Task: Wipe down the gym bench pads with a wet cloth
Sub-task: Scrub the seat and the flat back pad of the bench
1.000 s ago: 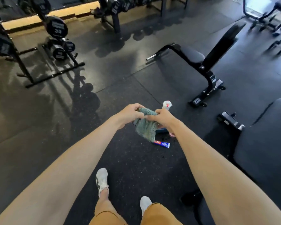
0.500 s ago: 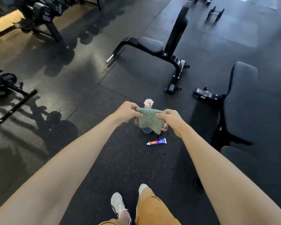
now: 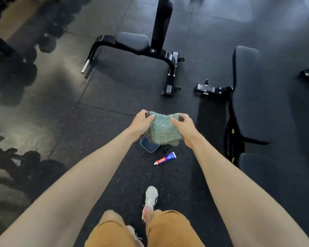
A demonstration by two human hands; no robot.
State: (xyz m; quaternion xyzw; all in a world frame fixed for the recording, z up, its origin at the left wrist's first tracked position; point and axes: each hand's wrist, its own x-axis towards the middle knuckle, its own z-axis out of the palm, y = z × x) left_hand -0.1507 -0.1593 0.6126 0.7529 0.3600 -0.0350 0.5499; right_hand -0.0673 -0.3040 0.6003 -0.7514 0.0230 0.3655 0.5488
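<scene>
**A:** What does the person hold now, and how?

**B:** A green cloth (image 3: pixel 161 130), spread between both hands above the floor (image 3: pixel 64 122); the left hand (image 3: pixel 141 122) is closed on its left edge, the right hand (image 3: pixel 183 128) pinches its right edge with the thumb on top; a second ago the cloth hung bunched and narrow, now it is pulled wide and flat.

**A:** Has anything else changed?

**B:** The view has swung right and moved forward; the bench (image 3: pixel 246 97) on the right, with its long dark pad, now fills far more of the frame and lies just right of the right hand; a second bench (image 3: pixel 132 41) stands farther off, beyond the cloth, its back pad raised.

**A:** What lies under the cloth?

**B:** A small blue tub (image 3: pixel 148 147), partly hidden by it, and a tube (image 3: pixel 165 158) lying just nearer; a white-capped bottle seen earlier is now out of sight, probably behind the cloth.

**A:** And the task?

**B:** No pad has been touched yet; the cloth appears to be opened out ready for wiping, and the right-hand bench looks the likely first target; whether the cloth is wet cannot be told.
</scene>
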